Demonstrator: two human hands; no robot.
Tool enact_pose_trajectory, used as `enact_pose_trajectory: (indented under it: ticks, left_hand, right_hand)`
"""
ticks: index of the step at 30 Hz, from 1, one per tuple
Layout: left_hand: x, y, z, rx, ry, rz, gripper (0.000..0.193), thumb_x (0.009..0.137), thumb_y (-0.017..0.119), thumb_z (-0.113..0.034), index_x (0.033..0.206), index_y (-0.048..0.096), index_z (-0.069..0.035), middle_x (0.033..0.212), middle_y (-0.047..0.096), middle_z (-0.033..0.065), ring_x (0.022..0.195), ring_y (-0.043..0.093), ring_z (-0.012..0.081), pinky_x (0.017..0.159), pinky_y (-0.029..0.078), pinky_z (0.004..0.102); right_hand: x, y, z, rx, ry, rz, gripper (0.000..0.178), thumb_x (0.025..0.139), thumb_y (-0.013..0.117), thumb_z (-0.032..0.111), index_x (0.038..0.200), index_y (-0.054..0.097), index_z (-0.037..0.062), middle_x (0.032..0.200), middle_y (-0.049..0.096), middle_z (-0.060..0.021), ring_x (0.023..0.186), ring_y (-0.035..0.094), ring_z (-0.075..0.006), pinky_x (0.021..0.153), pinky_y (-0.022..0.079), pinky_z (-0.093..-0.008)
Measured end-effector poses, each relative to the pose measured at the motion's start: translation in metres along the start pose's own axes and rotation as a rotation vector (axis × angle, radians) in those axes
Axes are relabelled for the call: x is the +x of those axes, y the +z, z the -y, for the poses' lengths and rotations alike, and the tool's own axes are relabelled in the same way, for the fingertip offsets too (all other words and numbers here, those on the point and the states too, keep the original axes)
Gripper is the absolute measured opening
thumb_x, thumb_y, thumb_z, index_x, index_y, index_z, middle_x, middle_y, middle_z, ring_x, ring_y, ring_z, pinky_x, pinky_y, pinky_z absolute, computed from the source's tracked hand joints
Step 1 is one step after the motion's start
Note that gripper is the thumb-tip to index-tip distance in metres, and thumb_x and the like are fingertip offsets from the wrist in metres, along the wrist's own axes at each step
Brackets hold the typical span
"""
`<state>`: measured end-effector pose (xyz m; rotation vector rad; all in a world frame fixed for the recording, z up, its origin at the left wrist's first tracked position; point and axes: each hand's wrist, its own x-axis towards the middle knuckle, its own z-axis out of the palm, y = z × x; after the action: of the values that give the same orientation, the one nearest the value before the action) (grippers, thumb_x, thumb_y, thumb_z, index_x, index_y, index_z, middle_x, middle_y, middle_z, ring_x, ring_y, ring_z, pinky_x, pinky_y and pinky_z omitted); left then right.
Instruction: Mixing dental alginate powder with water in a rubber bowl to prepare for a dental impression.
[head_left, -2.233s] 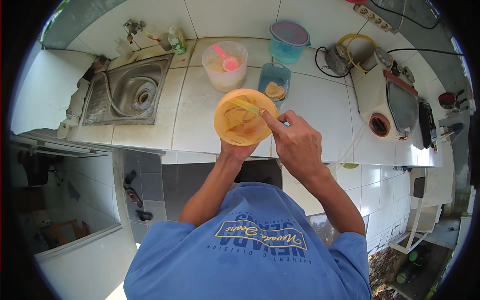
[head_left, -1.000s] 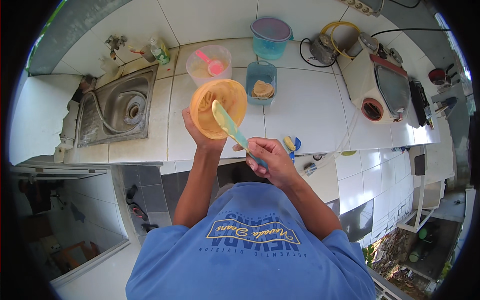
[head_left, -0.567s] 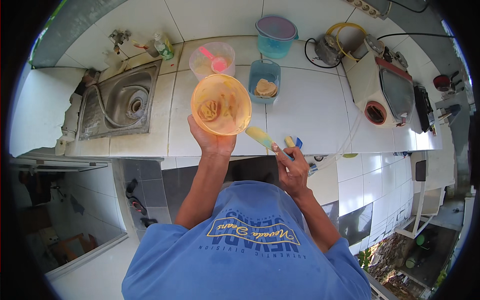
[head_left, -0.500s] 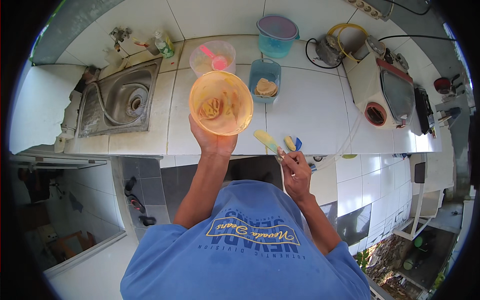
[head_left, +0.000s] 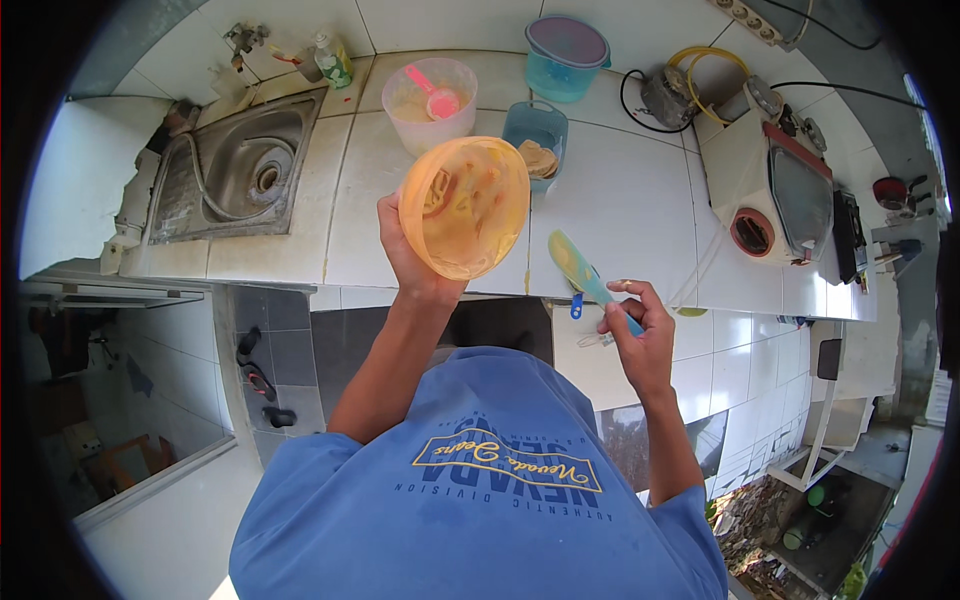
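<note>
My left hand is closed round the side and underside of an orange plastic bowl. The bowl is tilted, with its open mouth turned up and to the right. Yellowish smears and a small clump cling to its inner wall. To the right of it, my right hand grips a light blue spatula by the handle, over the counter's front edge. Yellow paste coats the spatula's blade, which points up and to the left. Partly hidden behind the spatula, a small blue-handled utensil lies at the edge.
Behind the bowl stand a translucent pink tub with a pink scoop and a blue container holding a beige lump. A lidded turquoise tub is farther back. The sink lies left, a cream-coloured machine right.
The bowl has moved slightly right and tipped further that way. My right hand has moved right with the spatula, whose blue handle now shows.
</note>
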<state>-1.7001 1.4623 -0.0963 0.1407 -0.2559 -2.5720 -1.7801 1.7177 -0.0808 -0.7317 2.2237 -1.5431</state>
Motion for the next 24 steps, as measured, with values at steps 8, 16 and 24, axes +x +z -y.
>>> enact_pose_trajectory:
  ticks: [8, 16, 24]
  left_hand:
    - [-0.013, 0.033, 0.016, 0.412, -0.004, -0.006, 0.047, 0.093, 0.038, -0.042, 0.122, 0.047, -0.006, 0.136, 0.05, 0.0193, 0.121, 0.053, 0.0272, 0.105, 0.042, 0.04]
    - [-0.019, 0.023, 0.03, 0.565, 0.18, -0.059, 0.049, 0.094, 0.034, -0.04, 0.125, 0.047, -0.005, 0.136, 0.05, 0.0189, 0.122, 0.051, 0.0268, 0.105, 0.04, 0.0397]
    - [-0.036, -0.021, -0.001, 0.664, 0.276, -0.26, 0.05, 0.096, 0.033, -0.039, 0.125, 0.049, -0.002, 0.136, 0.051, 0.0181, 0.122, 0.051, 0.0258, 0.105, 0.041, 0.0378]
  right_hand:
    - [0.052, -0.017, 0.052, -0.567, -0.453, 0.101, 0.016, 0.089, 0.067, 0.012, 0.102, 0.069, 0.0044, 0.082, 0.069, -0.0087, 0.06, 0.064, -0.0167, 0.054, 0.049, -0.0263]
    - [-0.001, 0.003, -0.022, 0.452, 0.349, 0.396, 0.014, 0.092, 0.065, 0.013, 0.1, 0.067, 0.002, 0.091, 0.071, -0.0072, 0.063, 0.054, -0.0025, 0.046, 0.034, -0.0173]
    - [-0.015, -0.009, -0.109, -0.02, 0.178, -0.249, 0.025, 0.091, 0.065, 0.014, 0.109, 0.066, -0.0024, 0.078, 0.065, -0.0051, 0.068, 0.06, -0.0121, 0.063, 0.049, -0.0272]
